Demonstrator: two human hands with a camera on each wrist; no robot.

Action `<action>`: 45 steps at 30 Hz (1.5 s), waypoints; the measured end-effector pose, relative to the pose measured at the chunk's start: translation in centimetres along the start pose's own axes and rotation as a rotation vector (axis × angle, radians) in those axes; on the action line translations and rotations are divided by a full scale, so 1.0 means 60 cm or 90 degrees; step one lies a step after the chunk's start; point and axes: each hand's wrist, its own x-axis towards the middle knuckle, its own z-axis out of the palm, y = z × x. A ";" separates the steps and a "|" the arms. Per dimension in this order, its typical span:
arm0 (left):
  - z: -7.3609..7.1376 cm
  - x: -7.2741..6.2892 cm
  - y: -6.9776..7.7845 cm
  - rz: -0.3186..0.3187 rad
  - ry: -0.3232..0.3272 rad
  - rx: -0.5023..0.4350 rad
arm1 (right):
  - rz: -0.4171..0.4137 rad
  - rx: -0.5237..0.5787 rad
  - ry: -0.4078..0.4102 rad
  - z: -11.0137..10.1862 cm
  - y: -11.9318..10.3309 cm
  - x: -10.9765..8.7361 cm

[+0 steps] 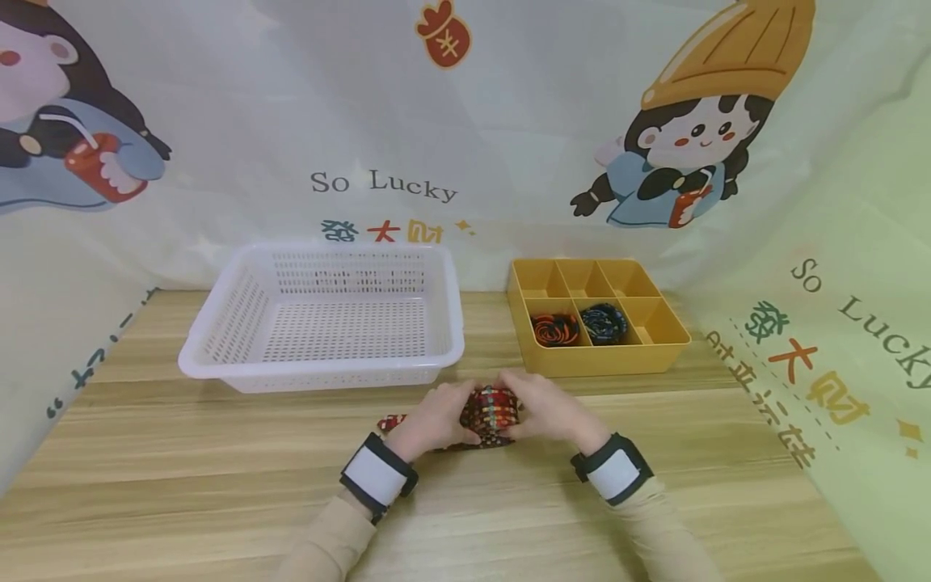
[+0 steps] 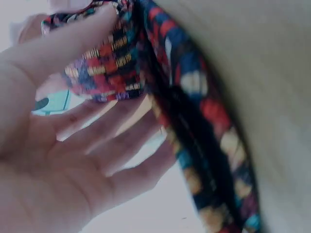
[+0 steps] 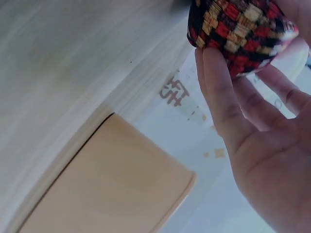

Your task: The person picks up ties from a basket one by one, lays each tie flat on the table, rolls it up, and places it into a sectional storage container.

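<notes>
A partly rolled necktie (image 1: pixel 498 411), checked in red, black, cream and teal, lies on the table in front of the basket. Its loose flat end (image 1: pixel 390 422) sticks out to the left from under my left hand (image 1: pixel 436 416). That hand holds the left side of the roll, and in the left wrist view the thumb lies along the coiled fabric (image 2: pixel 104 68). On the other side my right hand (image 1: pixel 545 408) grips the roll between thumb and fingers. The right wrist view shows fingertips against the roll's checked side (image 3: pixel 238 34).
A white perforated basket (image 1: pixel 327 372) stands at the back left. To the right is a yellow divided box (image 1: pixel 611 361); two front compartments hold an orange-and-black fabric roll (image 1: pixel 555 330) and a dark blue patterned roll (image 1: pixel 604 323). Printed cloth (image 1: pixel 509 162) hangs behind the wooden table (image 1: pixel 182 485).
</notes>
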 end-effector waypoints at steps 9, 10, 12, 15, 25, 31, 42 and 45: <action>-0.010 -0.003 0.017 0.033 0.005 0.028 | 0.031 -0.108 0.016 0.009 -0.025 0.002; -0.010 -0.002 0.018 0.031 0.010 0.024 | 0.034 -0.099 0.017 0.009 -0.024 0.003; -0.010 0.000 0.018 0.011 0.014 0.003 | 0.038 -0.065 0.017 0.008 -0.019 0.002; -0.010 0.003 0.013 -0.036 0.014 -0.038 | 0.034 0.010 0.007 0.004 -0.008 0.000; -0.008 0.003 0.001 -0.111 -0.027 -0.083 | -0.057 0.037 -0.010 0.003 0.004 0.001; -0.029 -0.006 0.013 -0.065 -0.039 -0.016 | -0.010 -0.084 0.013 0.007 -0.020 0.006; -0.027 0.001 -0.004 -0.053 -0.028 -0.072 | 0.011 -0.104 0.043 0.025 -0.042 0.005; -0.028 0.003 -0.009 -0.053 -0.049 -0.069 | 0.016 -0.055 0.032 0.027 -0.044 0.006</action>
